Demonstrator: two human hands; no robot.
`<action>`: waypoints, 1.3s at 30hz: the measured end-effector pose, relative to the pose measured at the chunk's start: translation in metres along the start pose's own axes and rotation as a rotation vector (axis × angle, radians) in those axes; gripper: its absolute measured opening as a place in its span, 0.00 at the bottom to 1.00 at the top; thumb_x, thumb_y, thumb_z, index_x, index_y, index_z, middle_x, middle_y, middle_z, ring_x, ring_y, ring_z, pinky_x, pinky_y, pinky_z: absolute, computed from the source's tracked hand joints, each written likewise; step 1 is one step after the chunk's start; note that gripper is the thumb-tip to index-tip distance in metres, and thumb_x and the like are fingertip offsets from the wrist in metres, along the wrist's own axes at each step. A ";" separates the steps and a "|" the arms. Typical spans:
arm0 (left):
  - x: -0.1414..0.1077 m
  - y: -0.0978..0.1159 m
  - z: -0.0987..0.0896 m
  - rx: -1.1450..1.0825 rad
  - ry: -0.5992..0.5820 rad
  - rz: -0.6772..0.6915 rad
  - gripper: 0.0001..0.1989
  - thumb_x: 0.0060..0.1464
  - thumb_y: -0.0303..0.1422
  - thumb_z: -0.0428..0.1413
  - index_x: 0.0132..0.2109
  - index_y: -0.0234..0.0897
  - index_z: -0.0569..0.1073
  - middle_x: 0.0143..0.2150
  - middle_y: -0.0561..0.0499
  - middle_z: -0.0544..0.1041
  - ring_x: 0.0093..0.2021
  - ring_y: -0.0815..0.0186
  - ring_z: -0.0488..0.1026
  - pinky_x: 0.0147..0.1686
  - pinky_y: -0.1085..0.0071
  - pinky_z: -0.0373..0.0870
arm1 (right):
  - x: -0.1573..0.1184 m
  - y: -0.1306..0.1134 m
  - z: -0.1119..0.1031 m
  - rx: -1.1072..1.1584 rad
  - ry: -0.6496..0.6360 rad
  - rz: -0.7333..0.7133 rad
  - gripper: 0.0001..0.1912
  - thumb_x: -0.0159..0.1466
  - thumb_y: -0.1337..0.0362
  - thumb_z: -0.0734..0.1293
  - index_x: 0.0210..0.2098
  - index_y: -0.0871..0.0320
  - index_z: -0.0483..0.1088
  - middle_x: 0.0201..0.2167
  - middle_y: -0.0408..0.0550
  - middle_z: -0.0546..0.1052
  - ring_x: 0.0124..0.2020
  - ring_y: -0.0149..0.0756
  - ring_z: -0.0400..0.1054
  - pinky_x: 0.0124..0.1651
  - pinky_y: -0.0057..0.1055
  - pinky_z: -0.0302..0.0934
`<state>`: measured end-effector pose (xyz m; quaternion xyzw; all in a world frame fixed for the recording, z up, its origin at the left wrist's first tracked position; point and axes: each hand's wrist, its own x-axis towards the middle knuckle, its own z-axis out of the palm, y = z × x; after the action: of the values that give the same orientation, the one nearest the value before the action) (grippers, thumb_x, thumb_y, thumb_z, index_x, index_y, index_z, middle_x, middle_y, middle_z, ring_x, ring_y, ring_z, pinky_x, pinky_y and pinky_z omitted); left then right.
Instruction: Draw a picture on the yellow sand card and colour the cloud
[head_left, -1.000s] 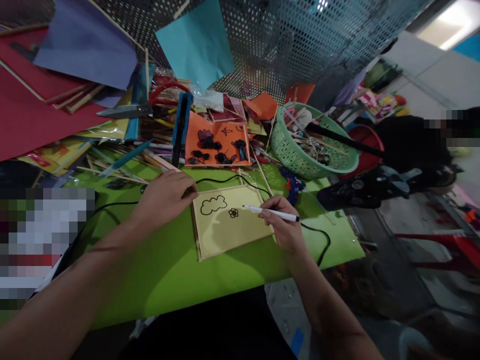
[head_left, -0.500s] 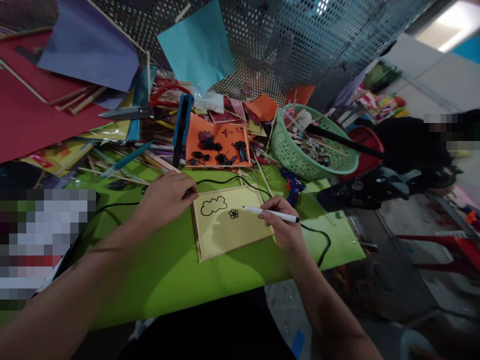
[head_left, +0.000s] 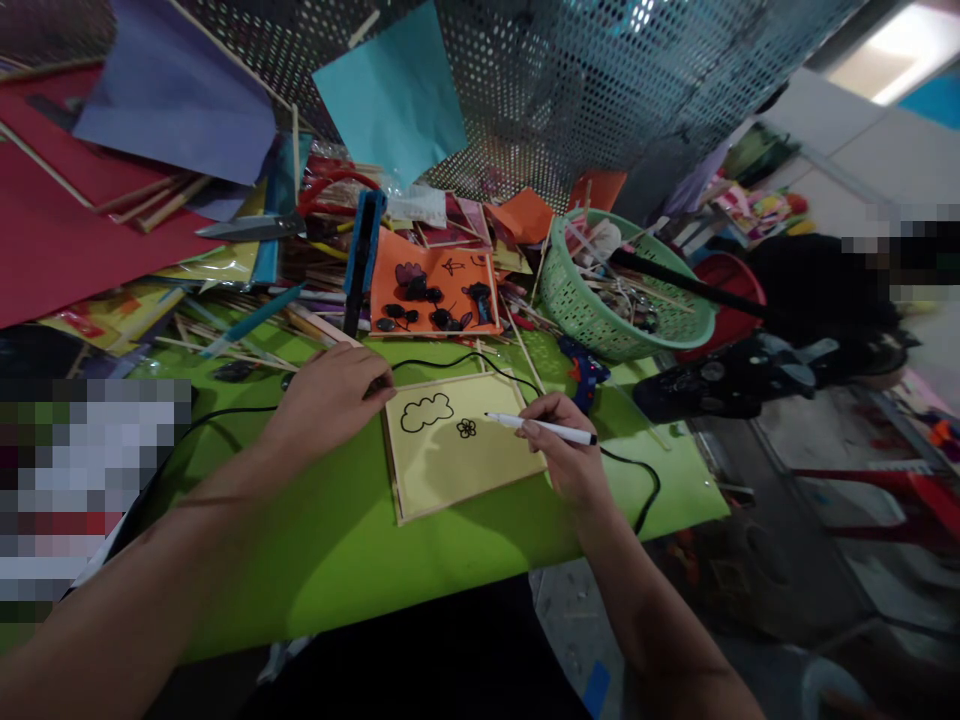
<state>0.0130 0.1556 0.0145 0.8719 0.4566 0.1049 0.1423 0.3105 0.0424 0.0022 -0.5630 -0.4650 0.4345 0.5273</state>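
A yellow sheet (head_left: pixel 465 470) edged with thin wooden sticks lies on the green table (head_left: pixel 330 570). It bears a black cloud outline (head_left: pixel 427 412) and a small flower (head_left: pixel 466 428). My right hand (head_left: pixel 566 450) is closed on a white marker (head_left: pixel 544 427), whose dark tip is over the sheet, right of the flower; contact with the paper cannot be made out. My left hand (head_left: pixel 337 385) rests at the sheet's upper left corner, fingers curled together, and what they hold, if anything, is hidden.
Behind the sheet are a black cable (head_left: pixel 472 355), an orange decorated panel (head_left: pixel 435 285) and scissors (head_left: pixel 255 227). A green basket (head_left: pixel 626 325) and a blue glue gun (head_left: pixel 585 370) stand to the right. Loose sticks and coloured paper crowd the back left.
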 end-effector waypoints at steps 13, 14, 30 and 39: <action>0.000 0.001 0.000 -0.025 0.006 0.005 0.10 0.64 0.36 0.52 0.39 0.39 0.77 0.40 0.43 0.80 0.43 0.51 0.74 0.43 0.57 0.67 | 0.000 0.000 0.000 -0.004 0.011 -0.002 0.10 0.59 0.57 0.78 0.35 0.53 0.76 0.29 0.42 0.74 0.28 0.32 0.64 0.28 0.28 0.55; 0.000 0.001 0.000 -0.026 0.009 0.004 0.10 0.64 0.36 0.52 0.39 0.39 0.77 0.40 0.43 0.80 0.43 0.51 0.74 0.43 0.57 0.67 | 0.000 0.000 0.000 -0.009 0.009 -0.004 0.10 0.59 0.57 0.77 0.35 0.53 0.76 0.29 0.42 0.74 0.28 0.32 0.63 0.28 0.28 0.55; 0.001 0.002 -0.004 0.009 0.190 -0.031 0.13 0.67 0.37 0.51 0.42 0.38 0.78 0.43 0.42 0.82 0.46 0.50 0.75 0.47 0.55 0.68 | 0.001 -0.002 0.002 -0.007 -0.006 -0.003 0.10 0.59 0.56 0.77 0.34 0.53 0.76 0.27 0.42 0.73 0.27 0.31 0.62 0.28 0.28 0.55; 0.079 0.024 -0.035 0.105 0.304 -0.073 0.15 0.66 0.34 0.54 0.54 0.35 0.79 0.53 0.41 0.81 0.61 0.46 0.70 0.59 0.51 0.64 | -0.005 -0.007 0.002 0.044 -0.056 0.008 0.12 0.58 0.54 0.77 0.34 0.53 0.75 0.27 0.42 0.72 0.26 0.32 0.62 0.28 0.29 0.55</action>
<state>0.0646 0.2130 0.0597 0.8350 0.5092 0.2064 0.0292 0.3073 0.0384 0.0088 -0.5406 -0.4678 0.4623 0.5246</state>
